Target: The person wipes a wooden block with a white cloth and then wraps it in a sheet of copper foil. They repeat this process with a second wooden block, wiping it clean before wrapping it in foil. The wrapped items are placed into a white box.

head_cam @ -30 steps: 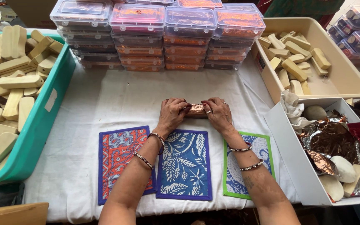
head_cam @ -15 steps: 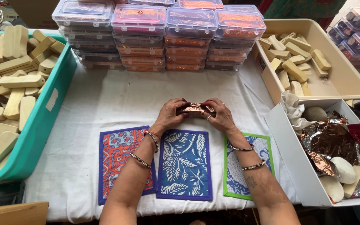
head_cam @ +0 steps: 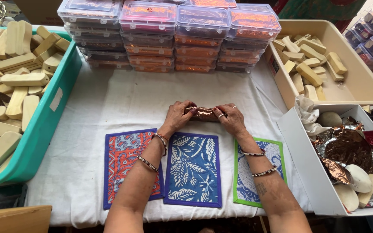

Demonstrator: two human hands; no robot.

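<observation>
Room: bare white cloth [head_cam: 121, 103] lies left, right and in front of the hands; stacked boxes [head_cam: 173, 34] stand well ahead, three mats [head_cam: 193, 168] just behind.
Edges: green bin [head_cam: 44, 125] far to the left, white box [head_cam: 307, 159] near on the right.
Bar: small bar [head_cam: 203, 113] in shiny copper foil, lying flat between both hands, just above the cloth.
Left hand [head_cam: 177, 117]: fingers curled shut on the bar's left end.
Right hand [head_cam: 231, 118]: fingers closed on the bar's right end.
Change: hands and bar sit a little lower than half a second ago.
</observation>
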